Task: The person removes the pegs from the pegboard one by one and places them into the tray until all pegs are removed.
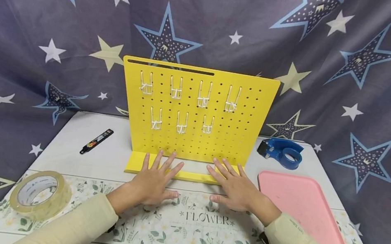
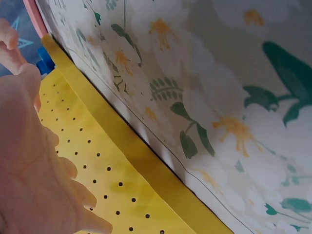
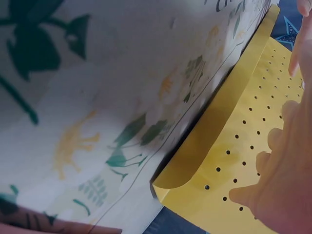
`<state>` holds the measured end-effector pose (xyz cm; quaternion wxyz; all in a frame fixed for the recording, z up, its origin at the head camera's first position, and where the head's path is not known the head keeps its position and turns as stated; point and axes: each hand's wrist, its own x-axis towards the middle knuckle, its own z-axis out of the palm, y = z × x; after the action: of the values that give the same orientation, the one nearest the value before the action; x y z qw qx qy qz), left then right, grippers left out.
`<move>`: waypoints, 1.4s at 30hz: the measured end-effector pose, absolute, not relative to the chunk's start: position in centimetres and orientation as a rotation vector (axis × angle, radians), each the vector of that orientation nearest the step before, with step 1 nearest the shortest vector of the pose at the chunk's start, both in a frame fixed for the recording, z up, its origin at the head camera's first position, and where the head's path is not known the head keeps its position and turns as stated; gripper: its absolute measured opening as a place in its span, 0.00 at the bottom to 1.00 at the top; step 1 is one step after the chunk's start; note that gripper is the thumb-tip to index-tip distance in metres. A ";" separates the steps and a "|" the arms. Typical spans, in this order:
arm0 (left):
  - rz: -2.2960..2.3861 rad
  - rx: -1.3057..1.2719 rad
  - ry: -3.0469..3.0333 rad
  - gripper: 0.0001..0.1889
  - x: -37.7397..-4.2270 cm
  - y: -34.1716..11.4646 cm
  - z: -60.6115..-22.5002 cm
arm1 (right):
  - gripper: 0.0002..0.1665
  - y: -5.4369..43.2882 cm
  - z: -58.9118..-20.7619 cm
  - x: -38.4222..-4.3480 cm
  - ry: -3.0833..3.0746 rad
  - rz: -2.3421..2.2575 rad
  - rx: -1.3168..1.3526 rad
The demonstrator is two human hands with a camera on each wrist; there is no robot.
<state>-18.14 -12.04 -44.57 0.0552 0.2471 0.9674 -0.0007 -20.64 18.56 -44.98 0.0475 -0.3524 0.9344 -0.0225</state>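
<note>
A yellow pegboard [image 1: 192, 142] stands upright on the table, with several white wire hooks [image 1: 204, 98] fixed in two rows across it. My left hand [image 1: 153, 180], palm down with fingers spread, is at the left part of the board's yellow base. On the other side, my right hand [image 1: 235, 188] is spread the same way, its fingertips over the right part of the base. Neither hand holds anything. Both wrist views show the hand, seen from the palm side, beside the perforated board [image 2: 105, 161] and its base lip [image 3: 219, 112].
A roll of clear tape [image 1: 40, 196] lies at the left front, with a black cutter-like tool [image 1: 97, 141] behind it. At right are a blue tape dispenser [image 1: 281, 150] and a pink tray [image 1: 303, 212], partly under the right forearm. A star-patterned curtain [image 1: 209, 24] hangs behind.
</note>
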 end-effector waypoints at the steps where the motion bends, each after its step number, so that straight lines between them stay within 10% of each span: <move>1: -0.001 0.746 2.934 0.46 -18.1 -12.1 -44.6 | 0.50 18.5 -45.0 -20.6 2.849 -0.070 -1.075; 24: 0.636 0.680 3.008 0.41 -17.6 -13.2 -43.2 | 0.48 17.9 -43.6 -21.7 2.991 -0.315 -1.286; 42: 1.843 -0.181 3.221 0.17 -22.7 -19.7 -39.0 | 0.26 14.1 -40.0 -27.2 3.363 -0.759 -0.948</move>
<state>-22.73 -19.74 -39.00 -0.2831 -0.0468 0.8314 0.4758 -27.18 14.06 -39.95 -0.2153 -0.2588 0.9185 -0.2072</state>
